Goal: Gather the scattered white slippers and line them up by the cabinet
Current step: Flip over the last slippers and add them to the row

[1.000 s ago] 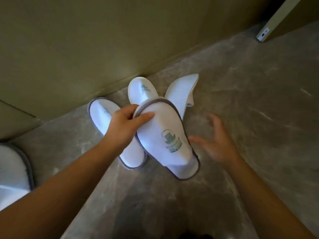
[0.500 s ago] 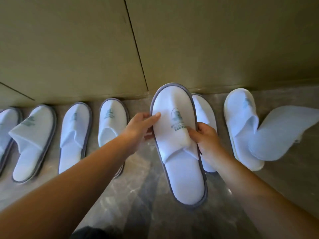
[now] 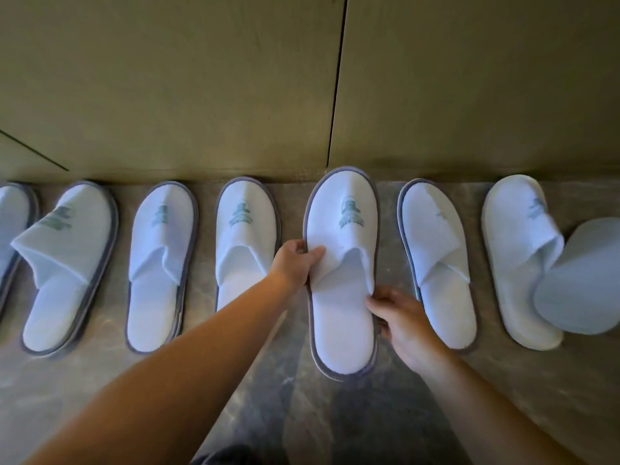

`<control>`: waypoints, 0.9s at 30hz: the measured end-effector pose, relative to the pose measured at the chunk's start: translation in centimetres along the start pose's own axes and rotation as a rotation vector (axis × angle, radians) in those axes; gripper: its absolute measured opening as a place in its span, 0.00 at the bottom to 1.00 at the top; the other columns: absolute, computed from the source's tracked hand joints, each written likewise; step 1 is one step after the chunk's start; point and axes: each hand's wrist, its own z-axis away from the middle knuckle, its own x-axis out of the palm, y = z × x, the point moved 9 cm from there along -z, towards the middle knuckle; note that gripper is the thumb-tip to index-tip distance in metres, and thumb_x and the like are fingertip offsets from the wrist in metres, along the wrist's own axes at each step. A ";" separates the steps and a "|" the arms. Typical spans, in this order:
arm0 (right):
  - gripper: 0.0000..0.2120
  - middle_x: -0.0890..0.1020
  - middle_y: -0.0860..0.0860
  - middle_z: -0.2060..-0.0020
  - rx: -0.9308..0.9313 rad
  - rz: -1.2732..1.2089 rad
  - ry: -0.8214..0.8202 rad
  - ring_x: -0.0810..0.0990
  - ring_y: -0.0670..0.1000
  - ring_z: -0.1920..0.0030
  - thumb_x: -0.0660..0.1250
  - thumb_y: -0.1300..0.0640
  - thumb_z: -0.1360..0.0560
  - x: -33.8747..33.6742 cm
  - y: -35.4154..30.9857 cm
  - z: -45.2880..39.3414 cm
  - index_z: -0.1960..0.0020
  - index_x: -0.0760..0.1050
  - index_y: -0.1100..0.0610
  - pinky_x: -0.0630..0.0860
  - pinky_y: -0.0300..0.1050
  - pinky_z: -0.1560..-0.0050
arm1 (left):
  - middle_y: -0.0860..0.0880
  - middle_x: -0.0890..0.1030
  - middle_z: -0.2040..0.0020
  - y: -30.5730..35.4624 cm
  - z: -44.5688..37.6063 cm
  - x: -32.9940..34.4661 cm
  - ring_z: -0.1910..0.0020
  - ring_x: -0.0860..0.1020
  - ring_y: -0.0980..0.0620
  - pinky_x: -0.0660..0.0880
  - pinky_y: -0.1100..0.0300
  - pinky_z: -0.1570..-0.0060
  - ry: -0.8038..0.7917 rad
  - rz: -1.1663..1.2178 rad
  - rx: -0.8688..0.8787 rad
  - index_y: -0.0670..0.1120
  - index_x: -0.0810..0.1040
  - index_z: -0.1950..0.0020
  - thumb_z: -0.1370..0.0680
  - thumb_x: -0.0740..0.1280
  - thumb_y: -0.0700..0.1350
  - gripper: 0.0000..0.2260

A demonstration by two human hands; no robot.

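Both the left hand (image 3: pixel 295 260) and right hand (image 3: pixel 401 318) pinch the sides of one slipper (image 3: pixel 342 273), toe at the cabinet (image 3: pixel 201 78) along the floor's far edge. Letting go crooked could skew it into its close neighbour (image 3: pixel 436 263). At the floor's right edge, a loose slipper (image 3: pixel 580 280) seemingly overlaps another (image 3: pixel 516 263), unsorted.

- In front of me stands the cabinet (image 3: pixel 201 82), its flat fronts a dull olive-tan with no handles that I can see.
- A thin dark seam (image 3: pixel 337 82) runs down between two of its panels, a little right of centre.
- A second dark line (image 3: pixel 33 151) slants across the lower left of the front.
- Along the base of the cabinet lies a shadowed strip (image 3: pixel 469 169) where it meets the floor.
- Under me the floor (image 3: pixel 335 421) is grey-brown stone with pale marbled veins and a soft sheen.
- The light is dim and warm, brightest on the upper left of the cabinet.
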 end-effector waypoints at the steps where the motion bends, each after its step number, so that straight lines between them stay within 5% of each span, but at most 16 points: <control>1: 0.05 0.78 0.58 0.60 -0.004 0.019 0.029 0.76 0.56 0.58 0.62 0.67 0.27 -0.3 0.2 -0.5 0.59 0.75 0.59 0.72 0.47 0.57 | 0.38 0.79 0.47 -0.2 -0.1 0.0 0.46 0.77 0.38 0.74 0.43 0.43 -0.001 -0.020 0.014 0.36 0.72 0.43 0.27 0.66 0.42 0.15; 3: 0.06 0.78 0.56 0.61 -0.024 0.112 0.075 0.76 0.56 0.56 0.64 0.65 0.28 -0.6 0.2 -1.5 0.62 0.73 0.57 0.73 0.51 0.53 | 0.45 0.78 0.54 -0.5 0.3 -0.5 0.53 0.76 0.44 0.74 0.52 0.51 -0.005 -0.140 0.068 0.40 0.74 0.47 0.27 0.67 0.44 0.11; 7: 0.09 0.77 0.51 0.66 -0.060 0.182 0.126 0.75 0.56 0.57 0.65 0.64 0.29 -0.4 0.4 -3.6 0.66 0.72 0.54 0.70 0.47 0.55 | 0.50 0.75 0.42 -1.9 2.5 -3.5 0.44 0.73 0.51 0.69 0.58 0.44 0.065 -0.570 0.201 0.47 0.66 0.36 0.28 0.67 0.49 0.22; 10: 0.01 0.81 0.57 0.59 -0.087 0.222 0.177 0.76 0.55 0.58 0.66 0.62 0.29 0.0 1.0 -4.5 0.58 0.75 0.59 0.69 0.45 0.57 | 0.48 0.72 0.34 -2.7 4.2 -5.5 0.39 0.71 0.51 0.67 0.58 0.38 0.122 -0.775 0.274 0.48 0.66 0.34 0.27 0.66 0.49 0.23; 14: 0.25 0.77 0.62 0.44 -0.245 0.430 0.392 0.76 0.61 0.45 0.70 0.58 0.31 0.0 0.5 -3.3 0.37 0.67 0.64 0.72 0.51 0.48 | 0.47 0.58 0.27 -4.3 5.6 -7.5 0.28 0.57 0.47 0.54 0.52 0.29 0.147 -0.979 0.336 0.49 0.55 0.29 0.28 0.67 0.52 0.33; 17: 0.38 0.70 0.67 0.37 -0.356 0.558 0.432 0.68 0.66 0.37 0.74 0.59 0.36 1.3 0.0 -1.7 0.33 0.60 0.68 0.63 0.52 0.36 | 0.48 0.48 0.25 -5.2 5.6 -8.8 0.27 0.51 0.45 0.50 0.47 0.28 0.194 -1.049 0.313 0.52 0.48 0.28 0.30 0.66 0.57 0.38; 27: 0.54 0.58 0.66 0.29 -0.284 0.950 0.408 0.59 0.65 0.31 0.76 0.43 0.42 5.6 2.0 -1.3 0.28 0.50 0.60 0.60 0.58 0.33 | 0.48 0.42 0.25 -7.5 3.4 -10.1 0.27 0.49 0.40 0.54 0.42 0.30 0.224 -1.079 0.225 0.56 0.44 0.30 0.36 0.70 0.60 0.45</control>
